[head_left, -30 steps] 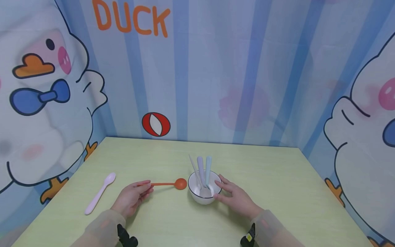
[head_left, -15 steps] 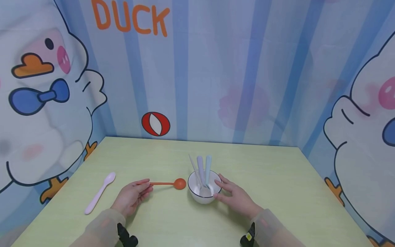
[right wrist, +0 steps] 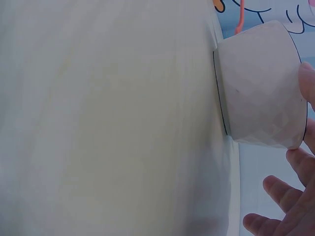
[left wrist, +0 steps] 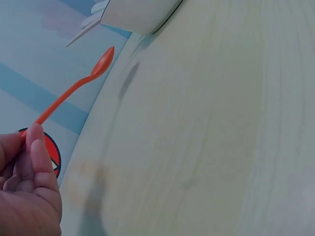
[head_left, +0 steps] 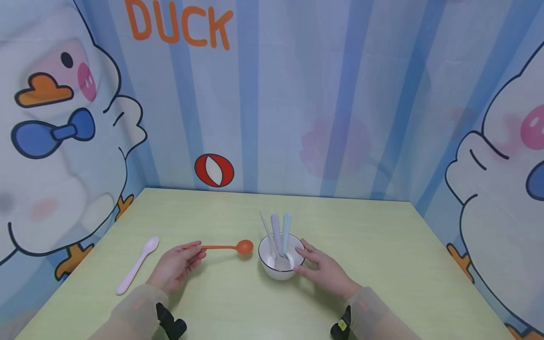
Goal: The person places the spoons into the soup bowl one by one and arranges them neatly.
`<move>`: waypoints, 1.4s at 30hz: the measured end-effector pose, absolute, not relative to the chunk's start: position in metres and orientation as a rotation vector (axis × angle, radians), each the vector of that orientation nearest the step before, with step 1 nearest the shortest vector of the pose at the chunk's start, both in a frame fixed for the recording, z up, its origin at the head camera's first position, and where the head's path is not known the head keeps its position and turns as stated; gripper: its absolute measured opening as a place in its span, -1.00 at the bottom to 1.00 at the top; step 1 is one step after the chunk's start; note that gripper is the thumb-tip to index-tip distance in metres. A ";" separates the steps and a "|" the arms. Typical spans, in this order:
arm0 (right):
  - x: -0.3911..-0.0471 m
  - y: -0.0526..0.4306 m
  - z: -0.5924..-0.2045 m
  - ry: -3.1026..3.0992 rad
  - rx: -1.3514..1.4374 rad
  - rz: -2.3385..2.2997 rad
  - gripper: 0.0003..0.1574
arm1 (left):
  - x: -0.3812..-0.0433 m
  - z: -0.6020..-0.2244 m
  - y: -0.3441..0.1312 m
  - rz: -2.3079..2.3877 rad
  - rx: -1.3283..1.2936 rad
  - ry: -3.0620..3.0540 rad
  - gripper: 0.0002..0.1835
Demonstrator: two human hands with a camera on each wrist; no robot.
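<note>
Bowl [head_left: 275,273] stood on the table [head_left: 361,236], holding utensils with lilac [head_left: 276,229], light blue [head_left: 286,226] and thin pale [head_left: 266,226] handles. Left hand [head_left: 176,267], left of bowl, pinched the orange spoon [head_left: 233,247] by its handle, raised above the table; spoon head near bowl, not touching. Right hand [head_left: 326,272] spread, fingertips against bowl's right side. Pink spoon [head_left: 137,268] lay well left of bowl.
</note>
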State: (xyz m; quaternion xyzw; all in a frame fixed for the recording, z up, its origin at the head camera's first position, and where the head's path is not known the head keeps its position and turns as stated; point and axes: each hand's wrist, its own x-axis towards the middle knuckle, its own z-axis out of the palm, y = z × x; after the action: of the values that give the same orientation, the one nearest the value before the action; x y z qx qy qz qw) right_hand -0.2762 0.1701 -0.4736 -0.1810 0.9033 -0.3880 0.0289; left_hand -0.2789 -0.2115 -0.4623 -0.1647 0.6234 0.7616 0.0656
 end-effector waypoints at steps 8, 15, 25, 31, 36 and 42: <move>-0.275 0.169 -0.473 2.788 -0.556 -1.194 -0.20 | -0.278 -0.447 -0.217 2.309 -0.450 1.884 -0.46; -0.275 0.169 -0.472 2.791 -0.558 -1.190 -0.19 | -0.281 -0.433 -0.219 2.299 -0.408 1.885 -0.46; -0.275 0.169 -0.473 2.790 -0.549 -1.183 -0.20 | -0.287 -0.421 -0.210 2.229 -0.449 1.932 -0.46; -0.275 0.168 -0.471 2.790 -0.550 -1.188 -0.20 | -0.289 -0.414 -0.205 2.192 -0.417 1.960 -0.45; -0.275 0.168 -0.470 2.787 -0.534 -1.184 -0.20 | -0.292 -0.410 -0.202 2.172 -0.362 1.965 -0.47; -0.276 0.168 -0.471 2.792 -0.521 -1.165 -0.19 | -0.297 -0.405 -0.198 2.121 -0.317 2.003 -0.50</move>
State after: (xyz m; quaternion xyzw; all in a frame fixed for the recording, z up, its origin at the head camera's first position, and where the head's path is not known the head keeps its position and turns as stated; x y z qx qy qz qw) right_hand -0.2758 0.1682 -0.4712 -0.1695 0.9090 -0.3791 0.0358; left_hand -0.2966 -0.1976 -0.4046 -0.1074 0.6791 0.7188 0.1034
